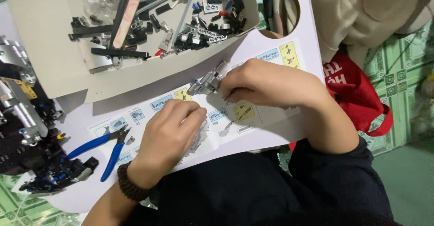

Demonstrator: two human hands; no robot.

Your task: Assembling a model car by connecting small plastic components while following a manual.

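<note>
My right hand (pixel 262 82) pinches a small grey assembly of building pieces (pixel 207 83) above a white instruction sheet (pixel 271 58) with step pictures. My left hand (pixel 171 133) rests on the same sheet nearer to me, fingers curled over some small clear and grey pieces (pixel 199 138) that are mostly hidden under it. A dark beaded bracelet (pixel 130 186) circles the left wrist.
Blue-handled pliers (pixel 106 147) lie on the sheet to the left. A cardboard box lid (pixel 54 49) holds several loose black and grey parts. A partly built black and silver model (pixel 27 131) stands at far left. Red cloth (pixel 357 95) lies at right.
</note>
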